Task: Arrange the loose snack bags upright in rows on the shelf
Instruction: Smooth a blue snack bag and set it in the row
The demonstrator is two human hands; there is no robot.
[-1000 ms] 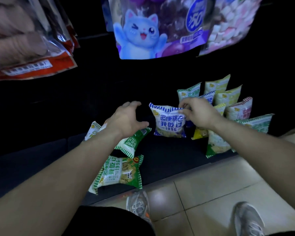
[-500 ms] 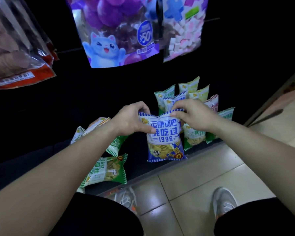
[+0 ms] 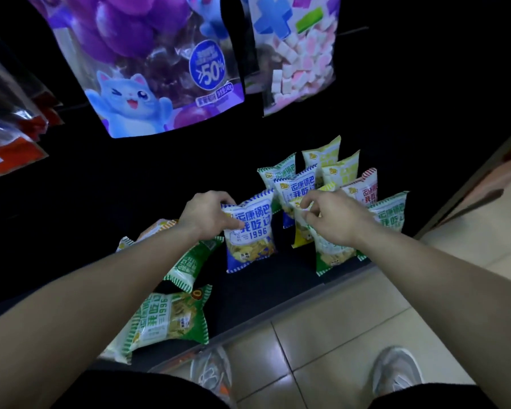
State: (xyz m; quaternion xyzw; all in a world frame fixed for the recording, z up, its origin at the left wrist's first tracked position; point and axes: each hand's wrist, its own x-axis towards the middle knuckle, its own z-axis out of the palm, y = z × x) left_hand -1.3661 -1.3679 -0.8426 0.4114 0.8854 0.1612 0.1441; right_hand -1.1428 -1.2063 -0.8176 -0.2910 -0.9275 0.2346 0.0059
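left hand (image 3: pixel 207 214) grips the upright blue bag (image 3: pixel 250 234) by its top corner; right hand (image 3: pixel 335 218) pinches the yellow bag (image 3: pixel 301 238) beside it at the top

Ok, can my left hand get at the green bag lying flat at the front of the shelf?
Probably yes, once it lets go. The left hand grips the blue bag, but the flat green bag lies uncovered at the front edge of the shelf, just beside that forearm.

right hand (image 3: pixel 334 216) off blue bag (image 3: pixel 250 231), onto yellow bag (image 3: pixel 300 238)
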